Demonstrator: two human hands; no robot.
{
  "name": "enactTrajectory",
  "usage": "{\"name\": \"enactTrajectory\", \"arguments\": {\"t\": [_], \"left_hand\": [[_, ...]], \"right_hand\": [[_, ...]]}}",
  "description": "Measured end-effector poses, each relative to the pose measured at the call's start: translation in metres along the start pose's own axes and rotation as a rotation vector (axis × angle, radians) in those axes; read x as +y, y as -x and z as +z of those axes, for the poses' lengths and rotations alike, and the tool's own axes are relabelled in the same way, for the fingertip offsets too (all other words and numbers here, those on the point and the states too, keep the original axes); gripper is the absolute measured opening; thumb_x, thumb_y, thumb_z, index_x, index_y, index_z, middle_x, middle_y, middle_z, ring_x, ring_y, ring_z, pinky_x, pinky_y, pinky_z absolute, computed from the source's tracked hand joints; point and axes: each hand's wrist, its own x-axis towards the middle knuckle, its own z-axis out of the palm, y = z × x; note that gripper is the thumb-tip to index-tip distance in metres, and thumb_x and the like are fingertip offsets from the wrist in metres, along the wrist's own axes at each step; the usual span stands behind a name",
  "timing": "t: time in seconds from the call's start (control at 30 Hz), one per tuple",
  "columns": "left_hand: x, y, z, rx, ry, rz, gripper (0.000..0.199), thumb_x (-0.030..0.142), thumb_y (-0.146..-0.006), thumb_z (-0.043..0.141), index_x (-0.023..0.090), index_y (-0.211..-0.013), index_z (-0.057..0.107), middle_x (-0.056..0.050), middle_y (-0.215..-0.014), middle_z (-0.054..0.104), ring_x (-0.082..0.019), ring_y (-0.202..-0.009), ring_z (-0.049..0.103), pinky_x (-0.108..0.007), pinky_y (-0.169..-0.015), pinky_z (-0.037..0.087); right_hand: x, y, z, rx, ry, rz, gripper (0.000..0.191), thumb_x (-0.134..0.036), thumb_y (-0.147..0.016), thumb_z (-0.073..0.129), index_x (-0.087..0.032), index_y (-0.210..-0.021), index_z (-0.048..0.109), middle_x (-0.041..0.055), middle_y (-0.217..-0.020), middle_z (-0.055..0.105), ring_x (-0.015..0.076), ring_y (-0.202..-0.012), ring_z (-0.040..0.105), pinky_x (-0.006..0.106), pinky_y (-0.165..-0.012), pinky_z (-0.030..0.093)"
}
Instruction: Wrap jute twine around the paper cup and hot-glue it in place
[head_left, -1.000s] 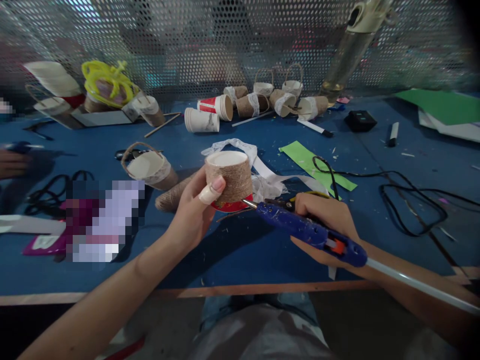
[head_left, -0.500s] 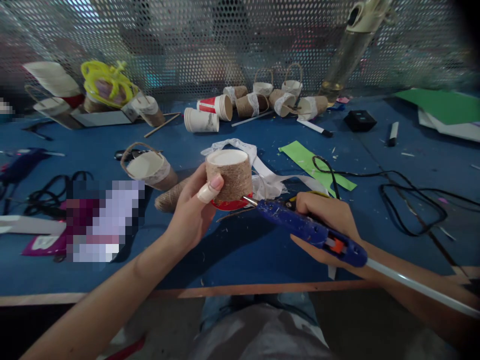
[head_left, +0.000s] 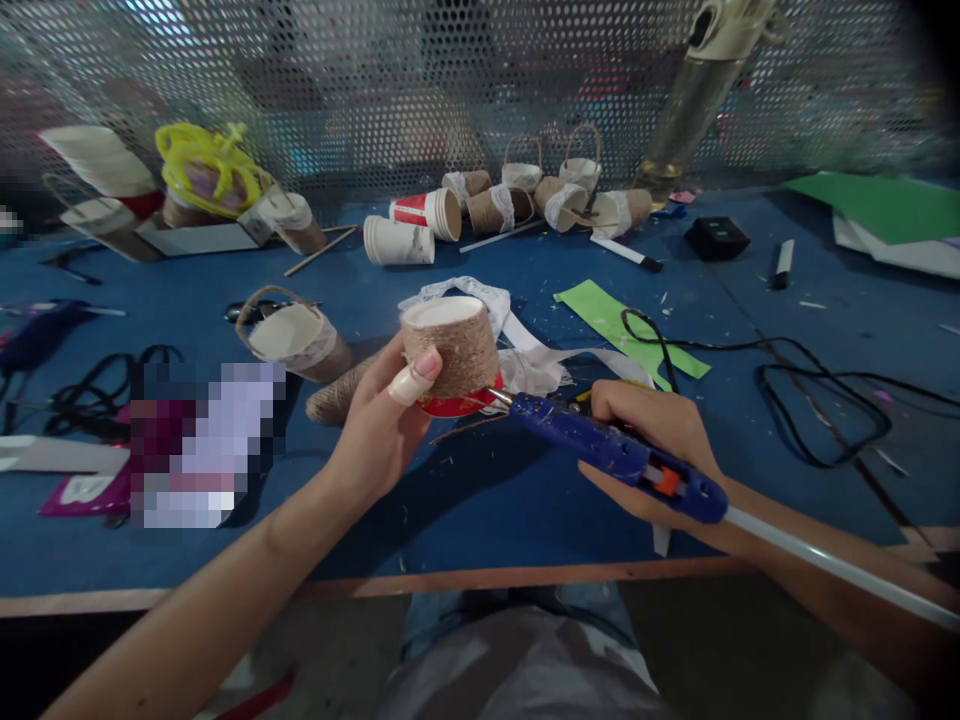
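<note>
A paper cup (head_left: 454,345) wound with brown twine is gripped in my left hand (head_left: 390,405), its white round end facing up and a red printed band showing below the twine. Tape wraps the thumb of that hand. My right hand (head_left: 652,430) is closed around a blue hot glue gun (head_left: 600,440), with a long clear glue stick (head_left: 832,565) coming out of its back. The metal nozzle is at the lower right edge of the twine; whether it touches the cup I cannot tell. A twine roll (head_left: 341,385) lies behind my left hand.
White lace ribbon (head_left: 536,350) and a green paper strip (head_left: 600,310) lie beyond the cup. A lace-trimmed twine basket (head_left: 296,335) stands left. More twine baskets (head_left: 566,205) and stacked paper cups (head_left: 401,240) sit along the back. A black cord (head_left: 765,375) loops at right.
The cup in my left hand has shifted and tilted slightly left. The glue gun's nozzle stays at its lower right edge. The whole view has shifted a little.
</note>
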Motion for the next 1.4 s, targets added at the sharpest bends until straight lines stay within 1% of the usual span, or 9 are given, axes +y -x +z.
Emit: {"name": "enactTrajectory", "arguments": {"t": [0.2,0.3,0.43,0.53,0.67,0.83,1.13,1.23,1.4], "left_hand": [[0.001,-0.001,-0.001,0.067,-0.019,-0.002,0.031,0.04,-0.085,0.085,0.025,-0.112,0.08,-0.006,-0.116,0.081,-0.033,-0.135,0.065,-0.04,-0.108,0.058],[0.004,0.0,0.002,0.025,-0.041,0.01,0.026,0.038,-0.09,0.08,0.026,-0.112,0.081,-0.003,-0.12,0.081,-0.031,-0.132,0.066,-0.035,-0.102,0.06],[0.008,0.001,0.005,-0.044,-0.037,0.005,0.022,0.036,-0.095,0.074,0.026,-0.113,0.082,0.002,-0.116,0.082,-0.023,-0.118,0.072,-0.026,-0.093,0.06],[0.006,0.001,0.003,-0.03,-0.011,-0.016,0.022,0.039,-0.095,0.074,0.025,-0.109,0.082,0.001,-0.113,0.083,-0.024,-0.116,0.073,-0.028,-0.091,0.06],[0.001,0.0,-0.004,0.047,0.008,-0.026,0.026,0.04,-0.092,0.074,0.022,-0.109,0.081,-0.003,-0.121,0.081,-0.029,-0.132,0.065,-0.034,-0.102,0.058],[-0.001,-0.002,-0.005,0.117,-0.007,-0.023,0.03,0.044,-0.088,0.081,0.021,-0.107,0.08,-0.007,-0.12,0.08,-0.031,-0.136,0.064,-0.037,-0.107,0.058],[-0.001,-0.001,-0.005,0.124,0.034,-0.066,0.025,0.042,-0.09,0.078,0.024,-0.108,0.081,-0.004,-0.119,0.081,-0.028,-0.125,0.071,-0.034,-0.099,0.062],[0.0,-0.002,-0.005,0.094,0.071,-0.066,0.025,0.041,-0.09,0.079,0.023,-0.106,0.081,-0.004,-0.114,0.082,-0.027,-0.119,0.073,-0.034,-0.101,0.061],[0.003,-0.004,-0.002,0.129,0.099,-0.064,0.021,0.036,-0.09,0.078,0.021,-0.106,0.08,-0.002,-0.115,0.082,-0.022,-0.11,0.076,-0.029,-0.093,0.062]], "right_hand": [[0.0,0.0,0.0,0.014,0.033,0.022,0.033,-0.013,-0.078,0.067,-0.026,-0.076,0.037,-0.007,-0.063,0.04,0.0114,-0.054,0.036,0.029,-0.055,0.029],[0.0,0.0,0.0,-0.023,0.011,0.016,0.032,-0.014,-0.079,0.068,-0.026,-0.077,0.038,-0.0064,-0.065,0.043,0.0117,-0.055,0.039,0.029,-0.056,0.03],[0.0,0.001,0.0,-0.041,-0.001,0.014,0.031,-0.014,-0.078,0.067,-0.026,-0.077,0.038,-0.0064,-0.066,0.043,0.0118,-0.055,0.039,0.029,-0.056,0.03],[0.0,0.001,0.001,-0.025,0.006,0.015,0.031,-0.015,-0.077,0.067,-0.026,-0.077,0.038,-0.0062,-0.066,0.043,0.0121,-0.055,0.038,0.029,-0.056,0.03],[0.002,0.0,0.001,-0.007,0.009,0.02,0.032,-0.014,-0.077,0.067,-0.025,-0.075,0.038,-0.007,-0.065,0.042,0.0114,-0.055,0.038,0.029,-0.056,0.029],[0.002,-0.001,0.001,-0.002,0.03,0.04,0.032,-0.013,-0.079,0.066,-0.025,-0.075,0.037,-0.0071,-0.064,0.041,0.0114,-0.054,0.036,0.03,-0.056,0.03],[0.0,0.001,-0.001,-0.044,-0.019,0.0,0.031,-0.013,-0.079,0.068,-0.025,-0.077,0.039,-0.0059,-0.067,0.043,0.0123,-0.057,0.039,0.03,-0.057,0.028],[0.0,0.0,0.0,-0.014,-0.01,-0.005,0.03,-0.015,-0.08,0.067,-0.025,-0.076,0.038,-0.0061,-0.066,0.042,0.0117,-0.056,0.037,0.03,-0.056,0.029],[0.004,-0.002,0.003,0.039,0.006,-0.042,0.03,-0.02,-0.08,0.068,-0.025,-0.074,0.038,-0.007,-0.065,0.041,0.0104,-0.054,0.037,0.028,-0.055,0.029]]}}
